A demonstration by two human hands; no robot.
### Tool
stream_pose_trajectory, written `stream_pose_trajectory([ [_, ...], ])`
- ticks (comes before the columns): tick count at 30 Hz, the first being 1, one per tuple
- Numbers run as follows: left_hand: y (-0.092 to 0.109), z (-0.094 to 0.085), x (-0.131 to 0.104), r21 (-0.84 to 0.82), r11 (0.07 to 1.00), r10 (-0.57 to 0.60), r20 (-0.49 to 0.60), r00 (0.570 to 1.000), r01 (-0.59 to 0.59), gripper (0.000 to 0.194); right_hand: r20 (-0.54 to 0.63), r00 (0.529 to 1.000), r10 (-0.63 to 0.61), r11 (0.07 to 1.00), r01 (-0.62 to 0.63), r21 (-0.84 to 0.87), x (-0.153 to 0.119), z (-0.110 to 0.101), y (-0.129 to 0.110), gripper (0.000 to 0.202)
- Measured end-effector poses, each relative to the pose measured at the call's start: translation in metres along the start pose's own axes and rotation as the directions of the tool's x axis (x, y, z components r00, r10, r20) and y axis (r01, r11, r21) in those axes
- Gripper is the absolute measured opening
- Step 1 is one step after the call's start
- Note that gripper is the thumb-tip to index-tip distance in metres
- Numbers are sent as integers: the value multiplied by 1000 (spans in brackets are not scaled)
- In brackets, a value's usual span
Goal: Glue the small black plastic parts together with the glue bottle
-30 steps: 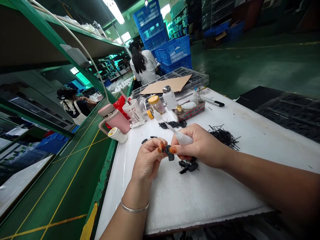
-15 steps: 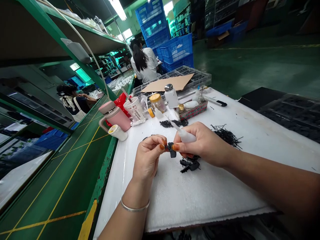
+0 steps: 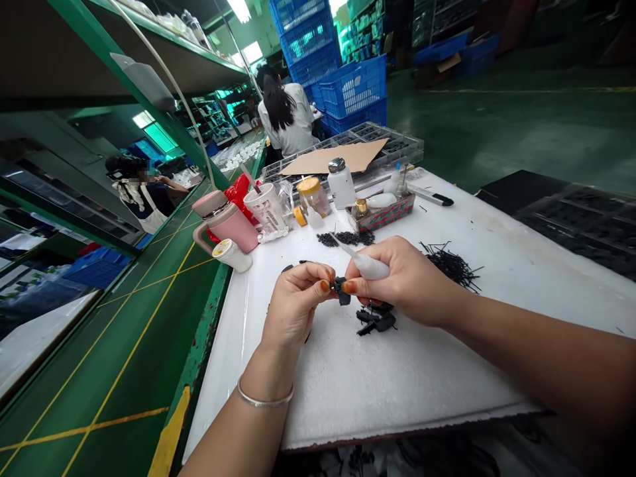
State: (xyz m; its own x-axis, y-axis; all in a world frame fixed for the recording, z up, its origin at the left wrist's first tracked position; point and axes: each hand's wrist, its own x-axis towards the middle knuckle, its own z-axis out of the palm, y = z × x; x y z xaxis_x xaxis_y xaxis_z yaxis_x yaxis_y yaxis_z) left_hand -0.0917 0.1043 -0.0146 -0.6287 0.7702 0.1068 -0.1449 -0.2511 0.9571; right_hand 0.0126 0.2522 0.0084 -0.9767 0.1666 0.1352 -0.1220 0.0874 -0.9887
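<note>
Between my fingertips is a small black part [image 3: 342, 297], pinched from the left by my left hand [image 3: 298, 301], which has a bangle at the wrist. My right hand [image 3: 405, 281] touches the part's right side with thumb and finger and also holds a white squeeze bottle [image 3: 371, 267], its thin nozzle pointing up and left. Several black pieces [image 3: 380, 321] lie on the white table [image 3: 397, 391] just below my right hand. Behind the hands are a heap of tiny black bits [image 3: 342, 238] and, to the right, a pile of thin black sticks [image 3: 453, 267].
A pink mug [image 3: 231, 225], a white cup [image 3: 265, 207], a yellow-lidded jar [image 3: 313, 195], a metal-capped bottle [image 3: 340, 184], a small box [image 3: 392, 213] and a cutter [image 3: 437, 197] stand or lie farther back. Two people sit beyond, near blue crates [image 3: 350, 89].
The view has shifted slightly. Both hands keep their hold on the small black part, with the squeeze bottle still in my right hand.
</note>
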Motion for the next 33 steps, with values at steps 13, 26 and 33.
stream_pose_trajectory([
  [13,11,-10,4,-28,995,81,-279,957,-92,25,314,904,290,945,-219,-242,14,-35,5,13],
  [26,38,-36,4,15,952,279,-458,844,-307,28,122,942,314,741,-163,-651,23,-44,18,26],
  [33,47,-52,4,8,897,358,-604,712,-443,29,-38,981,192,715,-166,-679,27,-44,19,25],
])
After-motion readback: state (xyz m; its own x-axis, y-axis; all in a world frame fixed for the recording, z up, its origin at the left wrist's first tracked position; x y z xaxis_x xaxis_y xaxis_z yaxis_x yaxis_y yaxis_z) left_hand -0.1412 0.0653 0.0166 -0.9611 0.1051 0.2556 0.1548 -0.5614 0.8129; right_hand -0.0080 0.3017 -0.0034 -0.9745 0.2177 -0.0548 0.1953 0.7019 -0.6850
